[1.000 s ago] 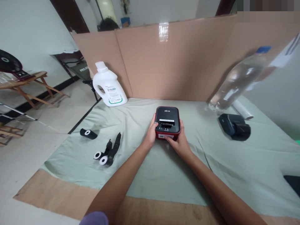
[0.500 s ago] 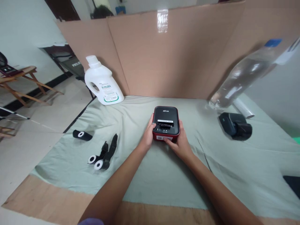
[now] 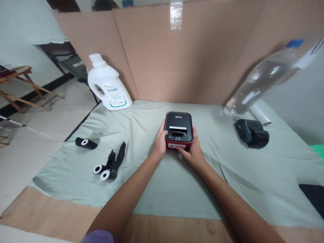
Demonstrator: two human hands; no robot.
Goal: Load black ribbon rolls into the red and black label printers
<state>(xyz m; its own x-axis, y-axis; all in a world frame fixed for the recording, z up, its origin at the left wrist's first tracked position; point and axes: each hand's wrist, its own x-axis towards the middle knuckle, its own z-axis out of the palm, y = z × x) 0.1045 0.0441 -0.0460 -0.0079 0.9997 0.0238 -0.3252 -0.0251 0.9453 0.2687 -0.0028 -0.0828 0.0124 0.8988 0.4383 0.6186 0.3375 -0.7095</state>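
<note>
Fingers of the left hand and right hand grip a black-and-red box at the middle of green cloth. Bare wood shows near, brown cardboard stands far, a stool far left.

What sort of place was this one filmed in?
Probably a room set up as a makeshift workspace: pale green cloth covers most of a wooden tabletop, a cardboard screen stands along its back, and tiled floor shows beside it.

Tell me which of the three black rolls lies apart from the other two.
The leftmost roll, with no loose strip showing; the other two rolls lie close together, with dark strips trailing from them.
</note>
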